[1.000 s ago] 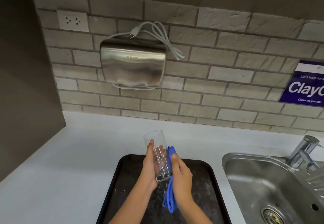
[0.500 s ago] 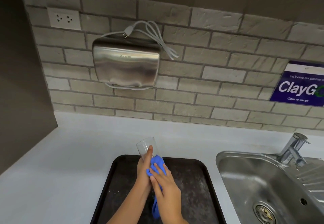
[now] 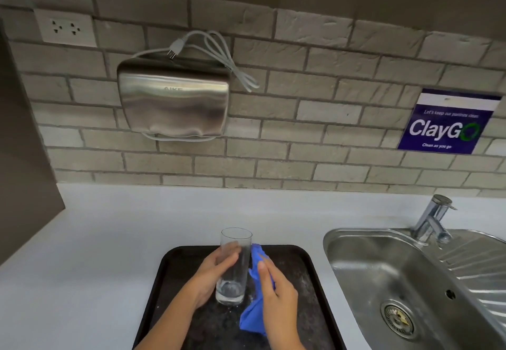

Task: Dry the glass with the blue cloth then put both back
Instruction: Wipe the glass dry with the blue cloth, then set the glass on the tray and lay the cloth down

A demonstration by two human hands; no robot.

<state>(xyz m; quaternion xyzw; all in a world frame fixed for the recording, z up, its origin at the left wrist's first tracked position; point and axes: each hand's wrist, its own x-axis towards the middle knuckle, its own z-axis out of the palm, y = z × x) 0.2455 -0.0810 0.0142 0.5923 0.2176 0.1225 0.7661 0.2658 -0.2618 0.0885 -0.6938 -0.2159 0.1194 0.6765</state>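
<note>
From the head view, your left hand (image 3: 212, 274) has its fingers wrapped around the upright glass (image 3: 232, 267), over the tray (image 3: 306, 264) at the counter's (image 3: 104, 253) front edge. Your right hand (image 3: 276, 295) presses the blue cloth (image 3: 256, 314) against the glass's right side. Bare counter lies left; the sink (image 3: 369, 273) sits right.

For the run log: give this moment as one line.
stage: drying | left hand: holds glass upright over tray | right hand: presses cloth on glass side

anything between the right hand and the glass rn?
Yes, the blue cloth. In the head view it sits against the right side of the glass, under the right hand; the left hand grips the glass bare.
</note>
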